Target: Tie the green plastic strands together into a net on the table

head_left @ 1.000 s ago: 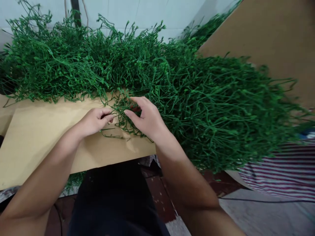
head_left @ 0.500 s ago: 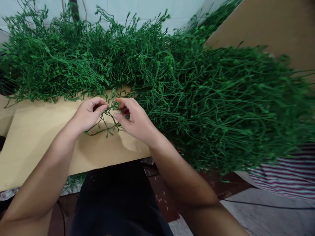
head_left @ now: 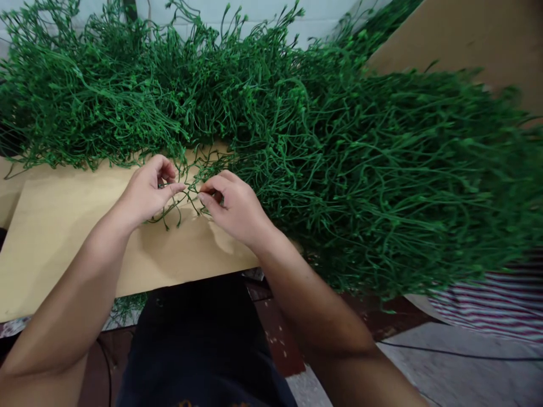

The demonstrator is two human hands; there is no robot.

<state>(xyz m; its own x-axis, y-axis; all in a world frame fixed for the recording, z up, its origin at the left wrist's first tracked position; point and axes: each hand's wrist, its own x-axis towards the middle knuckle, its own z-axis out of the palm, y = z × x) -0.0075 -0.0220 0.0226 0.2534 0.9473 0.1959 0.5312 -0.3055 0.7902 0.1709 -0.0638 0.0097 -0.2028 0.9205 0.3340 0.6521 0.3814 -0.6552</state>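
Note:
Between my hands is a small green sprig (head_left: 193,189) of thin, branching, plastic-looking stems with budded tips. My left hand (head_left: 150,189) has curled fingers around part of the stems, its thumb stretched along them toward the right. My right hand (head_left: 233,206) pinches the sprig's right side between thumb and forefinger. Loose stem ends hang below both hands, just over the cardboard sheet (head_left: 169,254). Exactly where the left fingertips grip is partly hidden.
A long heap of similar green stems (head_left: 254,107) runs along the back and spreads into a thick pile (head_left: 403,186) at the right. A cardboard panel (head_left: 475,45) leans at the upper right. Striped cloth (head_left: 492,305) shows below the pile.
My left thumb has parted from the forefinger, and the left hand has shifted slightly up and left. My right thumb and forefinger have closed together on the stems. The view has tilted slightly.

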